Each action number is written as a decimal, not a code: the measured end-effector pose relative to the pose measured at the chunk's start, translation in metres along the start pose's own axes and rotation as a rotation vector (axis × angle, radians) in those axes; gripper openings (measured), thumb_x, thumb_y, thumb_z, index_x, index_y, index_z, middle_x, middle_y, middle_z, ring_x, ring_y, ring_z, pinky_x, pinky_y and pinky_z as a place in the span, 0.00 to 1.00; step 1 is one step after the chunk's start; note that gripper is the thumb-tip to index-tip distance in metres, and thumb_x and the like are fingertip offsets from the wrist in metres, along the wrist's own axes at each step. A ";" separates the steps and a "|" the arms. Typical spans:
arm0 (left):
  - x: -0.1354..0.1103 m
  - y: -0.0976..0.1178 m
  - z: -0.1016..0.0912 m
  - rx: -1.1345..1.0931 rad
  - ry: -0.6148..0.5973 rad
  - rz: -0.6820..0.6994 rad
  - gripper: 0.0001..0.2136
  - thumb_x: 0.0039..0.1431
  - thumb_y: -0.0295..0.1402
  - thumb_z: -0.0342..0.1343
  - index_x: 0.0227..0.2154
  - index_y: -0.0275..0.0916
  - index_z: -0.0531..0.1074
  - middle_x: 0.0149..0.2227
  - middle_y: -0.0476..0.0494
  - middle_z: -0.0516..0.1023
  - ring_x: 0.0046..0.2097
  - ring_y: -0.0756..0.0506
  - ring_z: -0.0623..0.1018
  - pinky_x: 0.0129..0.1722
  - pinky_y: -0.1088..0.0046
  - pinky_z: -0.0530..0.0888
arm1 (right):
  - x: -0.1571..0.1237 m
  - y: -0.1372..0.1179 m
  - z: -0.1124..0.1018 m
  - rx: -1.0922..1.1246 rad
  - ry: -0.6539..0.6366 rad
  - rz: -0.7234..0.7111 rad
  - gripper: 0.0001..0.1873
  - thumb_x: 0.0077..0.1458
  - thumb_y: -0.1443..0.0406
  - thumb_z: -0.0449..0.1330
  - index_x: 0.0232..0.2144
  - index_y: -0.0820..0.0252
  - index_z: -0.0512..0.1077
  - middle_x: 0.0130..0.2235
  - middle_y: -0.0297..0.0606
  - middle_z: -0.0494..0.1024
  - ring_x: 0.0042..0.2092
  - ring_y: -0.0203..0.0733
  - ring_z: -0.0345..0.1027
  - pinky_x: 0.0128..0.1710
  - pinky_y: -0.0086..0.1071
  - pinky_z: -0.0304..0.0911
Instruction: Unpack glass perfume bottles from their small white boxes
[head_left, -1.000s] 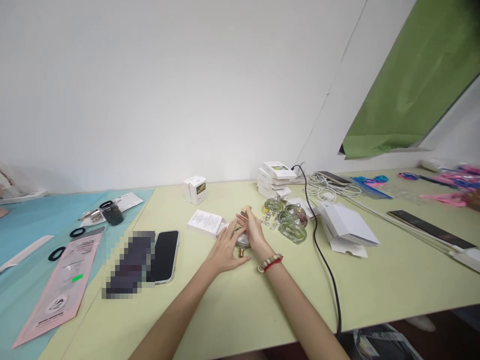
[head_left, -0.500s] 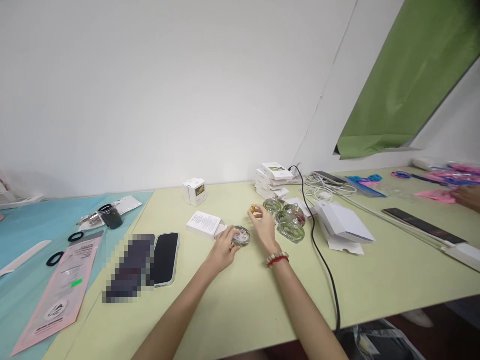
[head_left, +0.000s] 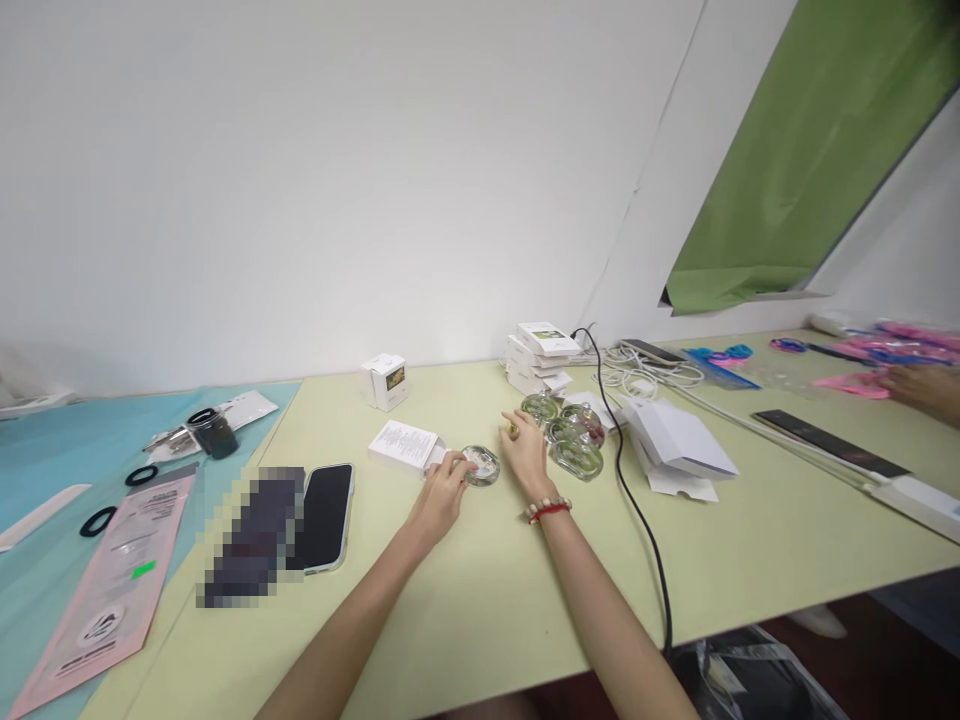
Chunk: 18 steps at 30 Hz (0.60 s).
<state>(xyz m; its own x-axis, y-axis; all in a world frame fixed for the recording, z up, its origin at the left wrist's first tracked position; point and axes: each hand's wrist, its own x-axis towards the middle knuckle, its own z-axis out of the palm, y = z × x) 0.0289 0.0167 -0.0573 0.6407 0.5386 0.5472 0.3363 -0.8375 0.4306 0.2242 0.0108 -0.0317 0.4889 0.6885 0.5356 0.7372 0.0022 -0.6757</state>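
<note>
Our left hand (head_left: 441,497) closes its fingertips on the round clear glass bottle (head_left: 481,465). The bottle lies flat on the pale green table (head_left: 480,600), and we think the grip keeps it from sliding. Our right hand (head_left: 526,458), just right of it, seems to pinch a small gold cap (head_left: 512,429). Other clear glass bottles (head_left: 574,445) and a black cable (head_left: 639,510) crowd the right side. The open room is toward the near edge.
</note>
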 end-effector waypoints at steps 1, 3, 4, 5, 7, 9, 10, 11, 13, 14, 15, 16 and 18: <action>0.000 0.000 0.000 -0.005 0.007 -0.001 0.15 0.56 0.22 0.42 0.46 0.42 0.62 0.47 0.42 0.63 0.47 0.47 0.66 0.44 0.68 0.65 | -0.001 -0.008 -0.002 0.032 -0.017 -0.015 0.18 0.50 0.62 0.54 0.43 0.60 0.71 0.52 0.46 0.64 0.29 0.36 0.65 0.42 0.39 0.61; 0.000 0.000 -0.002 -0.030 0.038 -0.006 0.16 0.57 0.22 0.41 0.45 0.42 0.62 0.47 0.42 0.63 0.46 0.48 0.66 0.44 0.68 0.66 | -0.004 -0.025 -0.004 0.099 -0.101 -0.075 0.17 0.50 0.58 0.54 0.41 0.57 0.72 0.49 0.43 0.67 0.31 0.37 0.66 0.39 0.36 0.62; 0.000 0.001 -0.003 -0.049 0.062 -0.010 0.16 0.57 0.21 0.40 0.45 0.42 0.62 0.46 0.42 0.63 0.46 0.48 0.66 0.45 0.68 0.65 | -0.006 -0.033 -0.004 0.125 -0.160 -0.112 0.16 0.51 0.57 0.54 0.40 0.56 0.73 0.46 0.41 0.69 0.35 0.39 0.67 0.38 0.35 0.62; 0.001 0.001 -0.004 -0.070 0.089 -0.012 0.15 0.57 0.22 0.40 0.45 0.42 0.62 0.47 0.43 0.63 0.47 0.48 0.66 0.45 0.69 0.65 | -0.009 -0.040 -0.003 0.149 -0.224 -0.144 0.15 0.52 0.57 0.54 0.38 0.55 0.73 0.44 0.40 0.71 0.39 0.41 0.66 0.38 0.34 0.62; 0.001 0.003 -0.006 -0.109 0.151 -0.007 0.15 0.58 0.22 0.40 0.45 0.41 0.63 0.47 0.42 0.63 0.49 0.48 0.65 0.48 0.68 0.64 | -0.015 -0.049 0.001 0.197 -0.369 -0.191 0.14 0.53 0.57 0.52 0.34 0.55 0.74 0.39 0.39 0.73 0.42 0.41 0.65 0.41 0.33 0.61; 0.002 0.004 -0.008 -0.162 0.198 -0.002 0.14 0.59 0.23 0.40 0.44 0.41 0.63 0.47 0.42 0.63 0.51 0.48 0.64 0.50 0.68 0.63 | -0.020 -0.051 0.007 0.257 -0.494 -0.206 0.15 0.55 0.57 0.50 0.33 0.57 0.74 0.37 0.38 0.74 0.41 0.40 0.65 0.44 0.34 0.59; 0.002 0.004 -0.009 -0.202 0.213 -0.011 0.14 0.59 0.24 0.40 0.45 0.41 0.63 0.47 0.43 0.64 0.51 0.49 0.64 0.50 0.69 0.63 | -0.021 -0.050 0.011 0.289 -0.531 -0.196 0.15 0.55 0.58 0.50 0.34 0.57 0.74 0.37 0.39 0.74 0.40 0.40 0.66 0.44 0.34 0.59; 0.002 0.004 -0.010 -0.250 0.230 -0.037 0.13 0.60 0.25 0.40 0.45 0.41 0.64 0.46 0.43 0.64 0.50 0.49 0.64 0.50 0.70 0.64 | -0.023 -0.048 0.014 0.320 -0.548 -0.171 0.15 0.54 0.58 0.50 0.35 0.58 0.74 0.38 0.39 0.74 0.41 0.41 0.66 0.44 0.35 0.59; 0.003 0.003 -0.012 -0.341 0.278 -0.130 0.12 0.60 0.28 0.41 0.45 0.41 0.64 0.45 0.43 0.65 0.48 0.50 0.66 0.47 0.72 0.66 | -0.024 -0.043 0.020 0.354 -0.529 -0.098 0.15 0.53 0.59 0.51 0.36 0.60 0.73 0.38 0.40 0.74 0.41 0.42 0.66 0.44 0.35 0.59; 0.003 0.002 -0.013 -0.372 0.314 -0.187 0.11 0.60 0.29 0.42 0.44 0.40 0.64 0.44 0.43 0.66 0.46 0.50 0.67 0.44 0.73 0.67 | -0.024 -0.041 0.023 0.351 -0.516 -0.073 0.15 0.53 0.59 0.52 0.37 0.60 0.73 0.38 0.40 0.74 0.41 0.42 0.66 0.44 0.36 0.59; 0.004 0.001 -0.013 -0.389 0.354 -0.236 0.11 0.60 0.31 0.43 0.44 0.39 0.64 0.43 0.43 0.66 0.43 0.50 0.68 0.42 0.73 0.67 | -0.025 -0.040 0.025 0.339 -0.513 -0.063 0.15 0.53 0.59 0.51 0.36 0.61 0.73 0.38 0.40 0.74 0.41 0.42 0.66 0.44 0.36 0.59; 0.004 0.000 -0.014 -0.394 0.392 -0.271 0.10 0.59 0.32 0.45 0.43 0.38 0.65 0.42 0.42 0.66 0.41 0.50 0.68 0.40 0.74 0.68 | -0.026 -0.040 0.026 0.323 -0.515 -0.068 0.15 0.54 0.59 0.50 0.36 0.61 0.73 0.38 0.40 0.74 0.40 0.42 0.66 0.44 0.36 0.59; 0.004 -0.001 -0.015 -0.386 0.449 -0.294 0.09 0.59 0.33 0.46 0.41 0.37 0.65 0.41 0.42 0.66 0.39 0.50 0.68 0.39 0.73 0.68 | -0.028 -0.041 0.028 0.281 -0.519 -0.117 0.16 0.56 0.59 0.48 0.36 0.60 0.73 0.38 0.40 0.73 0.41 0.41 0.65 0.45 0.35 0.58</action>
<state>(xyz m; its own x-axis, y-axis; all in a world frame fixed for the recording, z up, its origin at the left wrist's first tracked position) 0.0204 0.0207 -0.0445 0.1821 0.7957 0.5776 0.1284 -0.6017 0.7884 0.1668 0.0114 -0.0330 0.0682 0.9360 0.3452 0.5860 0.2425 -0.7732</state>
